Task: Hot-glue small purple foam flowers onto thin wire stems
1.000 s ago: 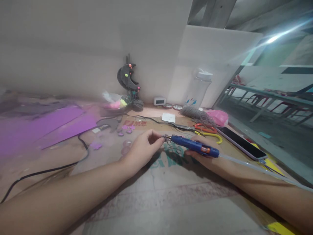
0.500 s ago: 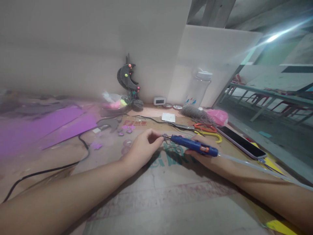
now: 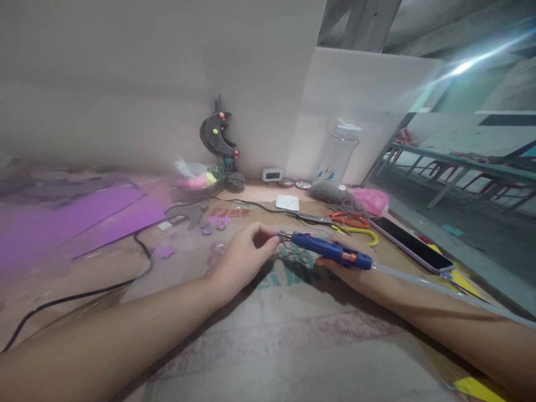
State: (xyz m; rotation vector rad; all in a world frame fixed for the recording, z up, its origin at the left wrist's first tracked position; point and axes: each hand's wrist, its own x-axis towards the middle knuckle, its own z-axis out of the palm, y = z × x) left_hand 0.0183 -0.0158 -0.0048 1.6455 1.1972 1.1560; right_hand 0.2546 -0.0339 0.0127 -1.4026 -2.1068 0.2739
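My right hand (image 3: 345, 259) is closed around a blue hot glue gun (image 3: 320, 245), with a long clear glue stick (image 3: 402, 273) running out of its back end. The gun's metal nozzle points left, at a small grey piece (image 3: 281, 233) pinched between the thumb and fingers of my left hand (image 3: 251, 251). Nozzle and grey piece look to be touching or nearly so. Much of the piece is hidden by my fingertips, and its kind is too small to make out. Beneath both hands lies a cardboard sheet (image 3: 251, 335) with green and red print.
Purple sheets (image 3: 104, 218) and small purple cutouts (image 3: 220, 222) lie on the left. Behind are a grey crescent ornament (image 3: 213, 134), a small digital clock (image 3: 272, 175) and a clear bottle (image 3: 337, 153). To the right are grey yarn (image 3: 330, 194), orange-handled scissors (image 3: 349, 219) and a phone (image 3: 410, 244).
Almost nothing differs. The whole view has shifted very slightly, while both hands keep the same hold on the glue gun and the grey piece.
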